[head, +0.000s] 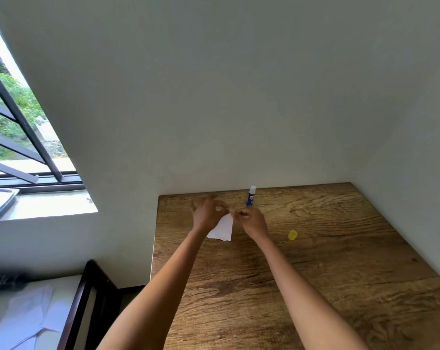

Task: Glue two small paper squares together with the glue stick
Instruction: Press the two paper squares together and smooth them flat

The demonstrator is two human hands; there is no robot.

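Observation:
A white piece of paper (222,228) hangs above the wooden table (314,261), held at its top edge. My left hand (207,213) pinches its top left part, and my right hand (251,219) pinches the top right corner. Whether it is one square or two laid together I cannot tell. The glue stick (251,196), blue with a white exposed tip, stands upright and uncapped near the wall just behind my right hand. Its yellow cap (293,235) lies on the table to the right of my right wrist.
The table sits in a corner, with white walls at its back and right. On the left are an open window (24,137) with dark bars and a lower dark-framed surface (32,317) holding white sheets.

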